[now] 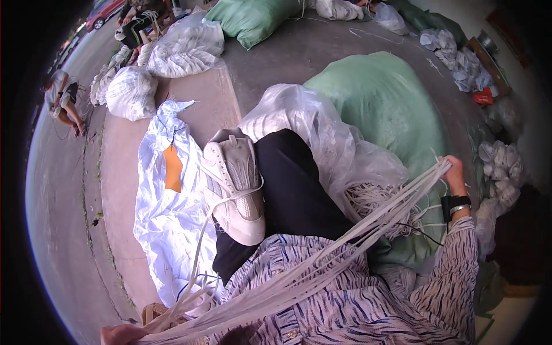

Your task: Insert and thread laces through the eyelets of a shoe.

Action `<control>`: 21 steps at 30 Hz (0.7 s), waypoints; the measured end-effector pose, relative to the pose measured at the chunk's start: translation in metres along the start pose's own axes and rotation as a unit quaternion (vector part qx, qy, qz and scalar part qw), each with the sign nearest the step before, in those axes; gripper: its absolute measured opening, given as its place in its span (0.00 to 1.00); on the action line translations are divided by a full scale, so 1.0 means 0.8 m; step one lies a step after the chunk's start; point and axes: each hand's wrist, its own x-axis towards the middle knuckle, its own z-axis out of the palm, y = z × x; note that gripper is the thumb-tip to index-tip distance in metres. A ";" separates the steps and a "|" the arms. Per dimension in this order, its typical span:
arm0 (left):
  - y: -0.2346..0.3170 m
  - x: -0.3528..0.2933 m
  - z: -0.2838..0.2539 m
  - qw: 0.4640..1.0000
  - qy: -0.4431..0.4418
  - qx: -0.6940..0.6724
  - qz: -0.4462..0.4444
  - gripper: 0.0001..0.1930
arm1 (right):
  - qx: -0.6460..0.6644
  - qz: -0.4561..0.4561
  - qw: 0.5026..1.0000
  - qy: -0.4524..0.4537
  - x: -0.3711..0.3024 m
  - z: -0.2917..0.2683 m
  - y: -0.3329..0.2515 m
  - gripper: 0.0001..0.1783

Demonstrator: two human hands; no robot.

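Observation:
A long bundle of white shoelaces (322, 260) is stretched across my lap between my two hands. My right hand (455, 177), raised at the right, is closed around one end. At the lower left my left hand (123, 334), partly cut off by the frame's edge, grips the other end. A white mesh sneaker (234, 187) rests on my left thigh, with a loose lace crossing it and hanging down beside it. More laces (379, 201) spill from a clear plastic bag (313, 123) to the right of my knee.
A large green sack (382, 103) stands behind the clear bag. Left of the shoe lies a crumpled white plastic sheet (155, 230) with an orange tag (172, 169). Filled bags (132, 92) stand at the far left. Two other people (64, 100) sit farther off; wrapped bundles (499, 167) line the right.

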 end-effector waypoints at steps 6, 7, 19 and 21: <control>-0.050 -0.061 -0.009 0.904 0.403 0.022 0.144 0.27 | -0.138 -0.077 0.955 -0.250 -0.073 0.160 -0.067 0.08; -0.039 -0.039 0.000 0.953 0.267 -0.058 0.130 0.27 | -0.121 -0.031 0.966 -0.225 -0.060 0.151 -0.063 0.08; -0.033 0.252 0.159 0.954 0.146 0.195 0.177 0.13 | -0.607 -0.102 0.774 -0.149 -0.003 -0.017 -0.015 0.22; -0.031 0.273 0.178 0.947 0.192 0.202 0.161 0.11 | -0.392 -0.192 0.887 -0.151 -0.032 0.078 -0.061 0.14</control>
